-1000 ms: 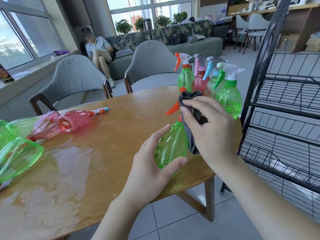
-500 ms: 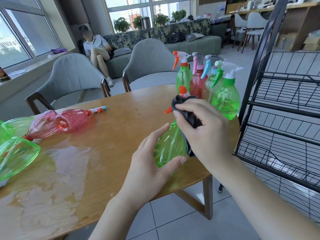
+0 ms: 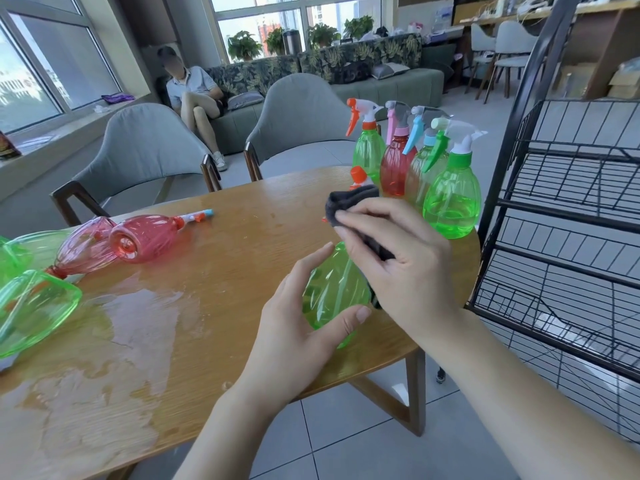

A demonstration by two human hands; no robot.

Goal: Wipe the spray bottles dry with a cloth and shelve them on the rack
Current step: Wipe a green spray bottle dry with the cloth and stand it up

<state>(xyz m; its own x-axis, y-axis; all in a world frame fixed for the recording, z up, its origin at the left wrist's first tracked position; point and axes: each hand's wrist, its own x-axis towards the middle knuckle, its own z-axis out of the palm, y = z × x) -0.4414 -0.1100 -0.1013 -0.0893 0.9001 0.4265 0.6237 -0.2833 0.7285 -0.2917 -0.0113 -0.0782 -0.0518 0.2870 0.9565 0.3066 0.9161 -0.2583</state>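
two hands working a green bottle with a cloth at the table's near edge

the left hand [image 3: 294, 327] curls under the translucent green plastic spray bottle [image 3: 332, 292], thumb across its belly; the right hand [image 3: 398, 265] pinches a dark grey cloth [image 3: 349, 206] against its neck, fingers pressed together. four spray bottles [image 3: 450, 199] stand upright near the wooden table's [image 3: 207, 271] right edge, beside the black wire rack [image 3: 571, 202]. two pink bottles [image 3: 145, 239] lie left by a wet patch.

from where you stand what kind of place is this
Probably an office lounge or shared workspace, not a home. A long sofa with potted plants runs under big windows, and desks with chairs fill the back. The wooden table seems set up for the job.
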